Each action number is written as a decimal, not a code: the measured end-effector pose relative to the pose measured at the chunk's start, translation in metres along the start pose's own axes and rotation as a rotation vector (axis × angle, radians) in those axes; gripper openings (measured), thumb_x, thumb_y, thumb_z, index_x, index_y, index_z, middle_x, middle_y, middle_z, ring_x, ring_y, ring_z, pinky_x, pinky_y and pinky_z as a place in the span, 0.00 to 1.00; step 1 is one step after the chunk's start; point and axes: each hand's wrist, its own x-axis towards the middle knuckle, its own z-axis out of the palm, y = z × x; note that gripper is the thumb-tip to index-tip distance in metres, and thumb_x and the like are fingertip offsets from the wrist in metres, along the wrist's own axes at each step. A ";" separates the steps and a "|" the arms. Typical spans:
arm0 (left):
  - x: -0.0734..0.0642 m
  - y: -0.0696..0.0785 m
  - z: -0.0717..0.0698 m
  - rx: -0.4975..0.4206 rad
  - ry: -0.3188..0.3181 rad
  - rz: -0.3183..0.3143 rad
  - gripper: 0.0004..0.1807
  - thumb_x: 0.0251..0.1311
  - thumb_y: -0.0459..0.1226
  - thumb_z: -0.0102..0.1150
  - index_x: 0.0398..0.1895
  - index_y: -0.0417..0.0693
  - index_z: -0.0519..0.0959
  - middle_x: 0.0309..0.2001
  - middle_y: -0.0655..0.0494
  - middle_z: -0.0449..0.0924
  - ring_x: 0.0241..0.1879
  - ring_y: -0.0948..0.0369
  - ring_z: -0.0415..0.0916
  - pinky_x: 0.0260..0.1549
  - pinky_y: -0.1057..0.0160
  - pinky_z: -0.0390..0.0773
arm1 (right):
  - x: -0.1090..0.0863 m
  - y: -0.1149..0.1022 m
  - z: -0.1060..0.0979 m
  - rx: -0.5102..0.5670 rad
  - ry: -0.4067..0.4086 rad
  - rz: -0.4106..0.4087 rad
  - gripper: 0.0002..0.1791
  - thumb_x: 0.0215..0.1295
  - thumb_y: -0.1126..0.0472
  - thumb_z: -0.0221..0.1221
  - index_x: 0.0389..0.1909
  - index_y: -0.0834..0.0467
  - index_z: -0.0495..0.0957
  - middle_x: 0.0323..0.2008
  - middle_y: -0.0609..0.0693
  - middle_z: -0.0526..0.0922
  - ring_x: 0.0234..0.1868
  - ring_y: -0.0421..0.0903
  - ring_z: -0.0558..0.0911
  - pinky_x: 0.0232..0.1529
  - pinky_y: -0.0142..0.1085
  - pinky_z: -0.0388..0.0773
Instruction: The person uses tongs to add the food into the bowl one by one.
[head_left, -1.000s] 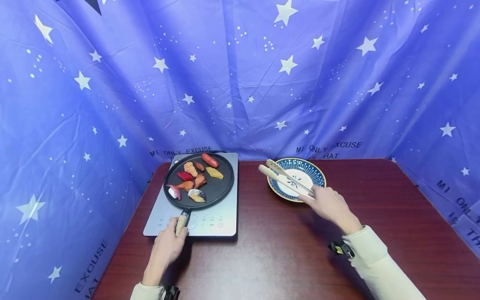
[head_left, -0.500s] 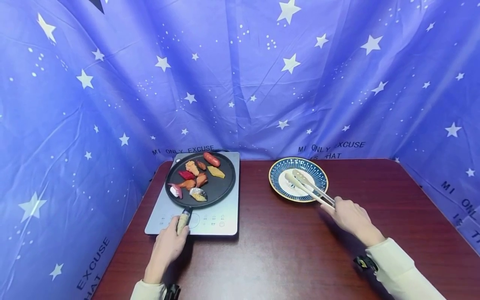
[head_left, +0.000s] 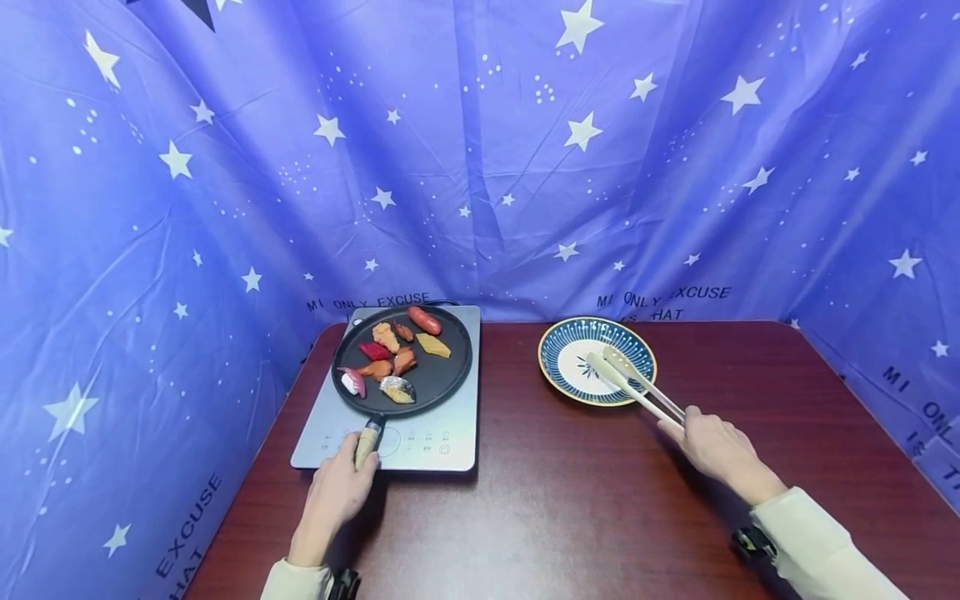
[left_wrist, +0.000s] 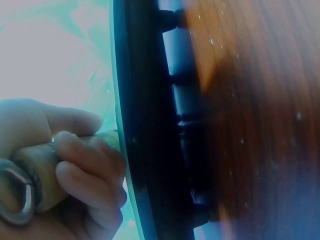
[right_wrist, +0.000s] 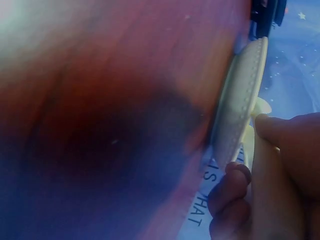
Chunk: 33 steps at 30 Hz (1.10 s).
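On the left, my left hand [head_left: 337, 492] grips the handle [head_left: 366, 443] of a round black frying pan [head_left: 442, 379]; the left wrist view shows the fingers [left_wrist: 90, 175] curled round it, a metal ring [left_wrist: 20, 197] at its end. In the pan lie several food pieces, among them a sausage [head_left: 424, 320], a yellow slice [head_left: 433, 346] and a silver-skinned piece of sushi [head_left: 397, 389]. My right hand [head_left: 723, 450] holds a pair of tongs [head_left: 651, 402]. Their pale tips are apart, over a blue-and-white plate [head_left: 558, 367], with nothing between them. Whether they touch the plate I cannot tell.
The pan sits on a silver induction cooker [head_left: 461, 442] at the left of the dark red wooden table [head_left: 540, 508]. A blue curtain [head_left: 465, 167] with white stars hangs behind the table and on both sides.
My right hand has drawn back to the right and nearer with the tongs, whose tips have moved from the plate's left rim to above its right part. The left hand keeps its grip.
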 end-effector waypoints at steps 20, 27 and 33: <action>0.001 -0.001 0.000 -0.003 -0.017 -0.014 0.22 0.62 0.44 0.52 0.58 0.47 0.69 0.21 0.52 0.69 0.21 0.55 0.68 0.20 0.57 0.66 | -0.002 0.007 0.001 -0.055 -0.118 -0.021 0.25 0.62 0.42 0.56 0.20 0.60 0.69 0.15 0.51 0.68 0.16 0.51 0.71 0.17 0.47 0.66; 0.001 0.000 0.000 0.010 -0.006 -0.015 0.22 0.61 0.45 0.52 0.57 0.47 0.69 0.21 0.51 0.70 0.22 0.53 0.70 0.20 0.54 0.67 | 0.001 0.008 0.000 -0.050 -0.123 -0.024 0.25 0.60 0.43 0.58 0.20 0.60 0.69 0.15 0.52 0.68 0.16 0.50 0.72 0.18 0.46 0.66; 0.002 0.000 0.000 0.044 -0.016 -0.011 0.22 0.62 0.45 0.51 0.57 0.45 0.68 0.21 0.50 0.70 0.22 0.52 0.70 0.20 0.53 0.67 | 0.002 0.009 0.001 -0.043 -0.135 -0.028 0.27 0.58 0.40 0.60 0.21 0.63 0.69 0.15 0.53 0.69 0.17 0.52 0.73 0.19 0.48 0.67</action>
